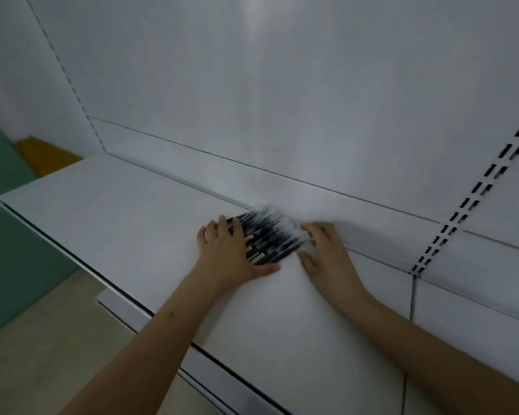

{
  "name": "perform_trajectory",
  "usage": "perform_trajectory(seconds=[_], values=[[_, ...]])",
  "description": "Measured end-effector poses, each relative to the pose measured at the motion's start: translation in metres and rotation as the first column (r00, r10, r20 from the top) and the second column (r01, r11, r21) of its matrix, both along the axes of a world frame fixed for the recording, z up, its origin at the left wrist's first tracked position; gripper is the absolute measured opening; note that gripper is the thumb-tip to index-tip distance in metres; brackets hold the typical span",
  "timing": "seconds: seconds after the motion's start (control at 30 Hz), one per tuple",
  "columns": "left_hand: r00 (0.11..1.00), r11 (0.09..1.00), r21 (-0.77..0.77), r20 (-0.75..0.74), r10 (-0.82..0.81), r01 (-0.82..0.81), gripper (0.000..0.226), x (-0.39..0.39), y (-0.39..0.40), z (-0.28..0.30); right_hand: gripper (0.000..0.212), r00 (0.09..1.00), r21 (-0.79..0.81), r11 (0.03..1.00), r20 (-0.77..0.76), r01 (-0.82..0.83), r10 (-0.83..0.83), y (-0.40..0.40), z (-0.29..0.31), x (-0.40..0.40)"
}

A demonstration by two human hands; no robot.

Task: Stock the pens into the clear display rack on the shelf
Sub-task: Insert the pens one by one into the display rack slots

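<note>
Clearly the pens (267, 239) are already bunched together on the white shelf (132, 223), close to the back panel (282, 85), lying in a tight row of dark barrels. Each pen's long axis runs from lower left to upper right in the head view, slanting up toward the back panel, and the row itself runs from the front of the shelf toward the rear. Pale ends show at the lower left; I cannot tell whether these are caps or tips. A hazy, clear blur sits over their far ends, which is likely the rack (282, 218), but its edges are too smeared to say whether the pens lie in it or only against it.

The left hand (228, 253) lies flat with straight fingers pressing on the near side of the row, thumb spread along the front. The right hand (327, 253) rests on the shelf at the other side, fingers loosely bent and touching the far ends, gripping nothing that I can see.

Risk, as I judge it: pressing down unevenly could make the round barrels roll or fan out, with some sliding over others. Pushing from both sides could also shove the light clear rack along the smooth shelf, or tip it, since nothing visibly anchors it.
</note>
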State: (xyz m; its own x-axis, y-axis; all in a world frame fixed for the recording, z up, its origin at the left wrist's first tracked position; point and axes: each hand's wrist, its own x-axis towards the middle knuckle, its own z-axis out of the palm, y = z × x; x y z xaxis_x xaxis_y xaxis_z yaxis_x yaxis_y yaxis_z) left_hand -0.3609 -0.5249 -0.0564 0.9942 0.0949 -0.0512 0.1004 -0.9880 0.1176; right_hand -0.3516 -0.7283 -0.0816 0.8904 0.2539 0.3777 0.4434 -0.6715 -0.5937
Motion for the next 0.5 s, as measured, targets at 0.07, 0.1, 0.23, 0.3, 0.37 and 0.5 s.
perform_trajectory(seconds=[0.07,0.1,0.23,0.3,0.37,0.5], values=[[0.996,0.999,0.009,-0.076,-0.044,0.044,0.135,0.008,0.005,0.007,0.048,1.0,-0.038,0.999,0.026,0.009,-0.008,0.0,-0.001,0.0],[0.993,0.998,0.011,-0.099,-0.068,0.069,0.135,0.011,0.006,0.01,0.048,0.999,-0.053,0.998,0.035,0.019,-0.017,0.0,-0.001,0.001],[0.989,0.993,0.027,-0.092,-0.115,0.118,0.118,0.022,0.009,0.015,0.05,0.996,-0.072,0.995,0.058,0.072,-0.068,0.0,-0.003,0.002],[0.993,0.992,0.044,-0.035,-0.113,0.115,0.093,0.026,0.009,0.016,0.05,0.993,-0.07,0.992,0.059,0.104,-0.1,0.0,-0.003,0.002],[0.996,0.996,-0.021,0.019,-0.086,0.087,0.07,0.029,0.008,0.016,0.049,0.992,-0.077,0.991,0.058,0.114,-0.11,0.001,-0.004,0.002],[0.999,0.994,-0.103,0.015,-0.037,0.038,0.051,0.033,0.006,0.019,0.049,0.991,-0.085,0.988,0.038,0.131,-0.128,0.002,-0.005,0.003]])
